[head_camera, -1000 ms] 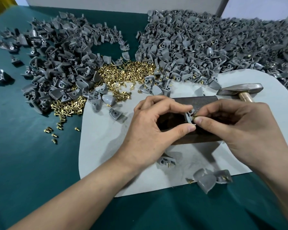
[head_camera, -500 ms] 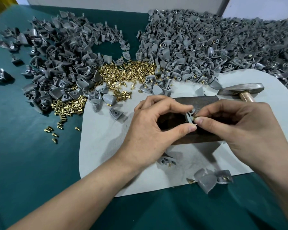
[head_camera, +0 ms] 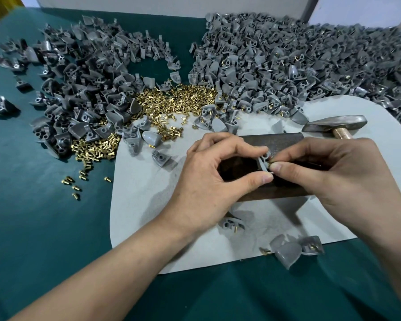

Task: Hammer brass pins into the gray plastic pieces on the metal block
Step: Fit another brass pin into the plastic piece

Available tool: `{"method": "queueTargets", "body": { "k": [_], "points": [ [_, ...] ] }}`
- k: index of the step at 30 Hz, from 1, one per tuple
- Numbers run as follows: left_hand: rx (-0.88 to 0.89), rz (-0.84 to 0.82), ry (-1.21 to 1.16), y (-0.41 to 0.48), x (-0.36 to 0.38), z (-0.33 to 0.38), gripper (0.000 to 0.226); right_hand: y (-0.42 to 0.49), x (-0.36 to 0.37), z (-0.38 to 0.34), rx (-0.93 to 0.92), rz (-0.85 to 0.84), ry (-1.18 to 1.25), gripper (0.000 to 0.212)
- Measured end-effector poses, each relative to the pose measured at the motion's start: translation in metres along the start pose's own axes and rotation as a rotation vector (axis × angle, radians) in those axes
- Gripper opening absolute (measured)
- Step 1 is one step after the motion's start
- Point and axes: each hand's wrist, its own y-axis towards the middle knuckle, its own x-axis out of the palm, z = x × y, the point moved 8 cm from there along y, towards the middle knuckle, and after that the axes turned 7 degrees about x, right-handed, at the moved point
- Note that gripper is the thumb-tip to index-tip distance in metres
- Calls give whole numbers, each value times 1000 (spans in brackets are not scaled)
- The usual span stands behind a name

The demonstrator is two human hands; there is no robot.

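Note:
My left hand (head_camera: 208, 179) pinches a small gray plastic piece (head_camera: 263, 161) between thumb and fingers, just above the dark metal block (head_camera: 271, 141). My right hand (head_camera: 333, 179) meets it from the right, its thumb and forefinger holding a brass pin (head_camera: 270, 161) against the piece. Both hands cover most of the block. The hammer (head_camera: 336, 126) lies at the block's far right corner, its handle running under my right hand. A heap of loose brass pins (head_camera: 171, 100) lies beyond the block.
Large piles of gray plastic pieces lie at the far left (head_camera: 79, 89) and far right (head_camera: 299, 61). The block rests on a pale mat (head_camera: 144, 193) over green cloth (head_camera: 44, 228). A few pieces with pins (head_camera: 287, 251) lie near the mat's front edge.
Both hands have stayed pinched together over the block; only the fingertips have shifted slightly on the piece and pin.

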Motion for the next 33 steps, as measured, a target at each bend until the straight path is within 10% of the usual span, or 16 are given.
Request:
{"method": "queueTargets", "body": {
  "k": [33],
  "points": [
    [-19,-15,-7,1,1,3,28,-1,4,-8,-118,-67,13,4]
  ]
}}
